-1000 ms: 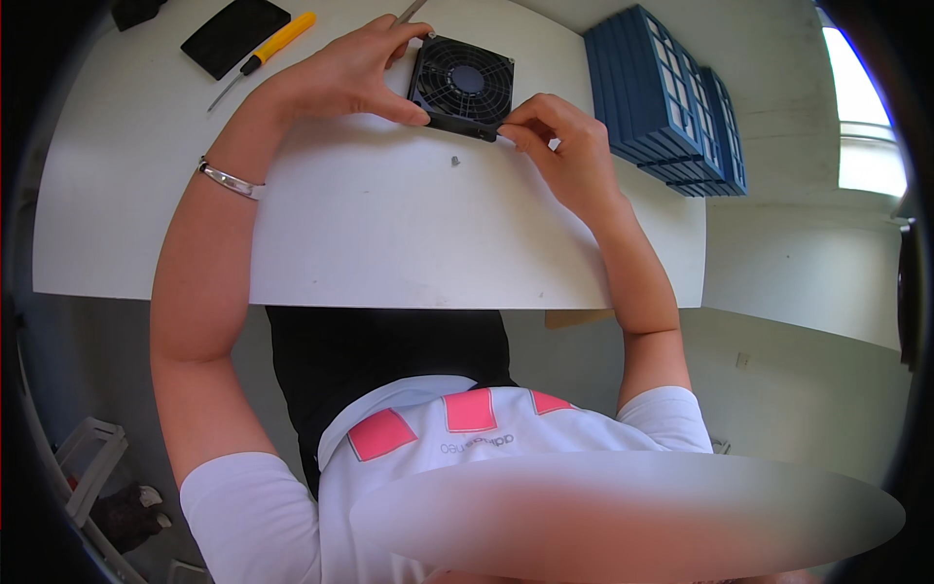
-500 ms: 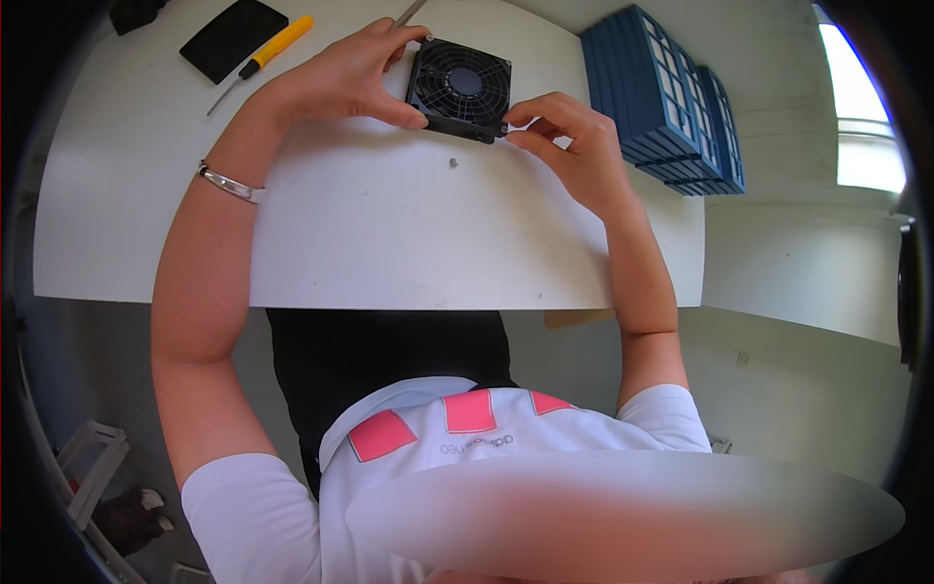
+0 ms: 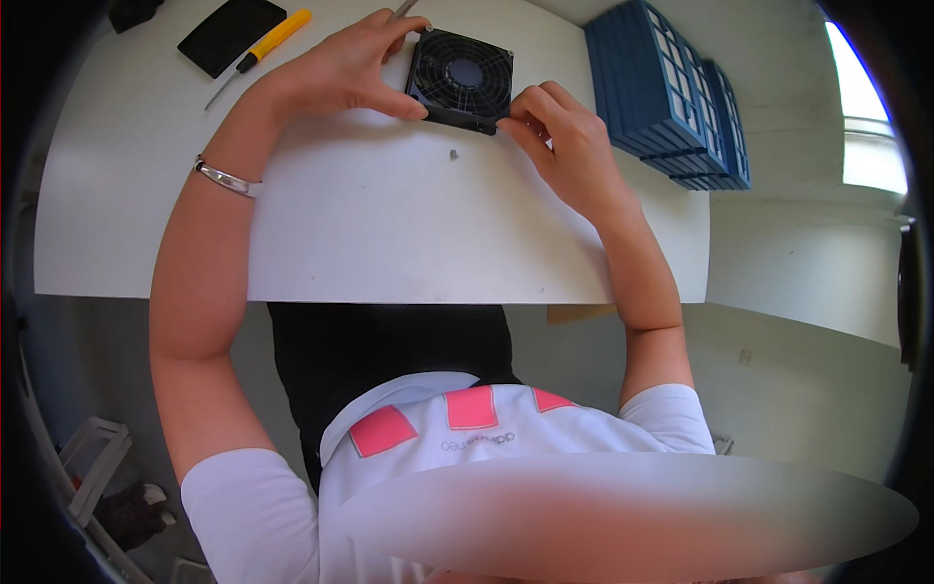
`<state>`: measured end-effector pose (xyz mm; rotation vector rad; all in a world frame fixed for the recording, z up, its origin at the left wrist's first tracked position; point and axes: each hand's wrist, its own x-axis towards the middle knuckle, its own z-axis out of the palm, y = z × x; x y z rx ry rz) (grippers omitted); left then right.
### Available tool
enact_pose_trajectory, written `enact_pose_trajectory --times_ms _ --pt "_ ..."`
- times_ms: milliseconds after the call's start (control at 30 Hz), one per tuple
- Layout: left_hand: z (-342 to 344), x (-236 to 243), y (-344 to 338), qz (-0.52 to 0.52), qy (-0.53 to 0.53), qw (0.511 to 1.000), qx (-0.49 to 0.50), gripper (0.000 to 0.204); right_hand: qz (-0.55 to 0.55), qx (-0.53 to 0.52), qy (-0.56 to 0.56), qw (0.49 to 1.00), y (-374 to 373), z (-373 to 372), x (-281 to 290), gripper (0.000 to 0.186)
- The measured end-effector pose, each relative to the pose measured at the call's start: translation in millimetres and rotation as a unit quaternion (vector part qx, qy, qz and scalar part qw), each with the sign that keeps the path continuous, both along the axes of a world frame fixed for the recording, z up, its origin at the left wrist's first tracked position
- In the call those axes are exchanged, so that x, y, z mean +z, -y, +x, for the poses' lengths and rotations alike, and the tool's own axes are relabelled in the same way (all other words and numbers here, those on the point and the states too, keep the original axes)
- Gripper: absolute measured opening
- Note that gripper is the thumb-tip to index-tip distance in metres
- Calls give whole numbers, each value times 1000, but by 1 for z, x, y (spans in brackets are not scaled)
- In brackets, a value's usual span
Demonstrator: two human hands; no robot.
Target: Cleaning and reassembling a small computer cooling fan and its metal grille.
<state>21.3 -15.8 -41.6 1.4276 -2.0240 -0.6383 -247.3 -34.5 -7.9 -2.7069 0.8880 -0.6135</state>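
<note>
A square black cooling fan (image 3: 446,99) with a round wire guard lies toward the far side of the white table. My left hand (image 3: 352,73) grips its left side, thumb at the near-left corner and fingers at the far-left one. A thin grey rod or cable (image 3: 402,10) shows beside those fingers. My right hand (image 3: 564,136) is closed in a pinch at the fan's near-right corner. Whatever lies between its fingertips is hidden. Small metal screws (image 3: 453,154) lie just in front of the fan, too small to count.
At the far left lie a screwdriver (image 3: 279,35) with a yellow handle and a flat black pad (image 3: 229,37). Blue drawer units (image 3: 652,92) with clear fronts stand at the right. The table's near edge (image 3: 428,303) runs before my lap.
My right fingers have drawn closer together at the fan's near-right corner, and the hand has turned slightly. My left hand keeps its grip. The whole view has shifted a little.
</note>
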Motion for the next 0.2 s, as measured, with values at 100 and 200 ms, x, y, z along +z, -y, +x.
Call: enact_pose_trajectory --times_ms 100,200 --pt "0 2 -1 9 5 1000 2 92 -44 -16 19 999 -7 4 6 19" --pt "2 1 -1 1 11 1000 -10 91 73 88 -6 993 -16 2 6 35"
